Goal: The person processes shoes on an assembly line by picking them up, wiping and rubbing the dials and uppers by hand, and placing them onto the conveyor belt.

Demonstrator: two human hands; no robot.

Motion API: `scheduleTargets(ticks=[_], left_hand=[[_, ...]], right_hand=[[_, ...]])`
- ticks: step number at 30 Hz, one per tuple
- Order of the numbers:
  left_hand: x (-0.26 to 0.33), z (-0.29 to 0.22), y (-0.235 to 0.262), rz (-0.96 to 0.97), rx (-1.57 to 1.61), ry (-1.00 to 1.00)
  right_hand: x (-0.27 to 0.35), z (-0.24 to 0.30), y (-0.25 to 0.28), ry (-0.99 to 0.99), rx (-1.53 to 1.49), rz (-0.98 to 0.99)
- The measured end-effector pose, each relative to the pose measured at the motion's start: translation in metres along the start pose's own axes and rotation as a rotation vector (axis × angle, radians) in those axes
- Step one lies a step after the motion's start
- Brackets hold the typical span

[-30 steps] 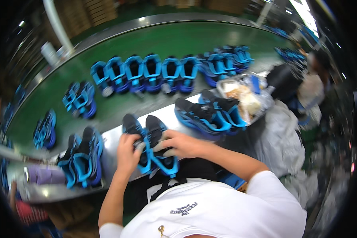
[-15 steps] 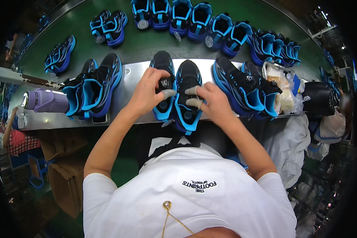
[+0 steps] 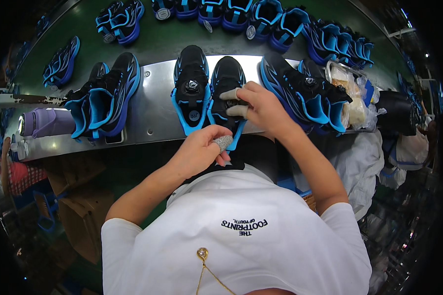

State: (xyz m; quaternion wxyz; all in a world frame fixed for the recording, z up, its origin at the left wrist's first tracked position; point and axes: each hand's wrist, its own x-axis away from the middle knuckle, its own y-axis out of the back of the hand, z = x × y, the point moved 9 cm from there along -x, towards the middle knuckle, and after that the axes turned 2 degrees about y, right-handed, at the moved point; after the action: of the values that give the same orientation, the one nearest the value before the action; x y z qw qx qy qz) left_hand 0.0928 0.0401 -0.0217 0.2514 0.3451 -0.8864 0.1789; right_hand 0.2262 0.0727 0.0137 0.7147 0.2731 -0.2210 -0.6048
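Two black and blue sneakers stand side by side before me, toes pointing away: the left sneaker [image 3: 192, 73] and the right sneaker [image 3: 228, 73]. A round lacing dial [image 3: 192, 86] shows on the left one's tongue, with nobody touching it. My right hand [image 3: 263, 108], two fingers in pale cots, is closed around the dial area of the right sneaker; its fingers mostly cover the dial. Close to that sneaker's heel, my left hand [image 3: 204, 150] has its fingers curled together and a grey wrap on its thumb. What it pinches, if anything, is hidden.
Matching sneaker pairs flank my hands on the metal ledge [image 3: 155, 115], left [image 3: 115, 93] and right [image 3: 293, 91]. More line the green table [image 3: 182, 37] behind. A purple bottle [image 3: 51, 122] lies far left; a tray with plastic bags [image 3: 354, 101] sits right.
My left hand has left the left sneaker's dial and come down toward me, beside the right sneaker's heel. My right hand stays on the right sneaker. The view has shifted slightly.
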Motion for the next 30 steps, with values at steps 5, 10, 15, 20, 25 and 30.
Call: scheduleTargets(ticks=[5,10,15,20,25,30], left_hand=[[-0.005,0.016,-0.002,0.024,0.254,0.132],[-0.024,0.010,-0.016,-0.041,0.618,-0.037],[-0.024,0.009,-0.019,-0.005,0.575,-0.001],[-0.033,0.012,-0.020,-0.055,0.675,-0.004],[-0.036,0.019,-0.020,-0.077,0.619,0.068],[-0.037,0.015,-0.023,-0.051,0.648,0.041]], right_hand=[[-0.006,0.006,0.007,0.045,-0.006,0.017],[-0.010,0.004,0.001,0.078,0.034,0.020],[-0.015,0.000,0.010,0.037,-0.071,0.080],[-0.017,0.007,0.000,0.062,0.054,0.119],[-0.012,0.009,0.009,0.131,-0.110,0.130],[-0.006,-0.009,-0.002,-0.090,0.043,0.062]])
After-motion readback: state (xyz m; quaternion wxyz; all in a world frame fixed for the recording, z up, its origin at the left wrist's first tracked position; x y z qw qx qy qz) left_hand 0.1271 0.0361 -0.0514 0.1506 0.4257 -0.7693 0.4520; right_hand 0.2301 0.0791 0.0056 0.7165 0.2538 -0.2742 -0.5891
